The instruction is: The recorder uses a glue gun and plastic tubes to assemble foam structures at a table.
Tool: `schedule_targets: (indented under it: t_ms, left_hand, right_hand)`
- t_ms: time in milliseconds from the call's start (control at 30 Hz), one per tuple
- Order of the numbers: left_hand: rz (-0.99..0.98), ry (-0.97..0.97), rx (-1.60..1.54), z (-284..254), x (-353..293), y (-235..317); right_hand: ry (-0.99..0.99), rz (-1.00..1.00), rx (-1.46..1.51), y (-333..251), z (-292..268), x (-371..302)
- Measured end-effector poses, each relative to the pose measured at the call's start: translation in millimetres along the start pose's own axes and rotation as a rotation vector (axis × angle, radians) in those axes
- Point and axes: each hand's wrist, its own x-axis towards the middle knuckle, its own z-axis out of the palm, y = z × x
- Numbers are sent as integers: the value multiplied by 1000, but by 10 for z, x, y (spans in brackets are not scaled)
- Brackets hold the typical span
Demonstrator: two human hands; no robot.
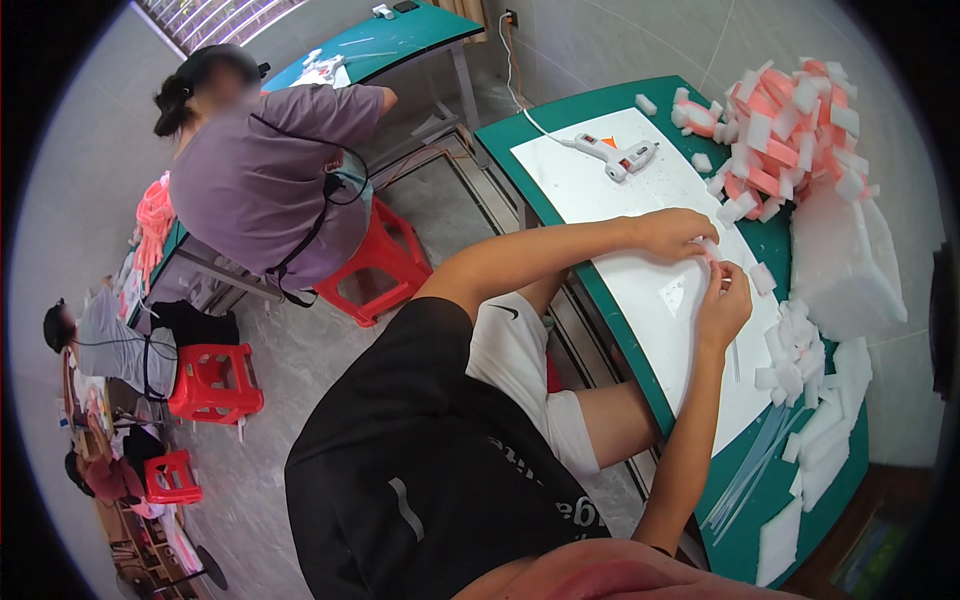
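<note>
My left hand is closed, its fingertips pinching one end of a small pink and white foam piece. Against the near end of that piece, the fingers of my right hand are pressed together too. Both hands are just above a white board on a green table. Beyond my left hand, a white glue gun with a cord lies on the board. A loose white and pink foam bit is beside my right hand. My fingers partly cover the held piece.
Pink and white foam pieces are heaped at the far right, above a large white foam block. Small white foam blocks, foam sheets and clear glue sticks lie at the right. A co-worker sits on a red stool.
</note>
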Motion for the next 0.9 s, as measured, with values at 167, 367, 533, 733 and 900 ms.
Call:
schedule_targets:
  t_ms: [167, 367, 533, 733, 900]
  left_hand:
    - [21, 83, -11, 24, 69, -144]
    - [-229, 284, -85, -370, 141, -422]
    - [-223, 263, -62, -524, 115, -569]
    - [-181, 144, -33, -313, 130, -571]
    - [-167, 132, -3, -246, 140, -497]
  right_hand:
    - [29, 93, 118, 7, 22, 28]
    - [16, 117, 162, -33, -21, 21]
    - [24, 145, 94, 8, -75, 70]
    - [28, 173, 123, 54, -64, 45]
    - [18, 167, 98, 52, -79, 45]
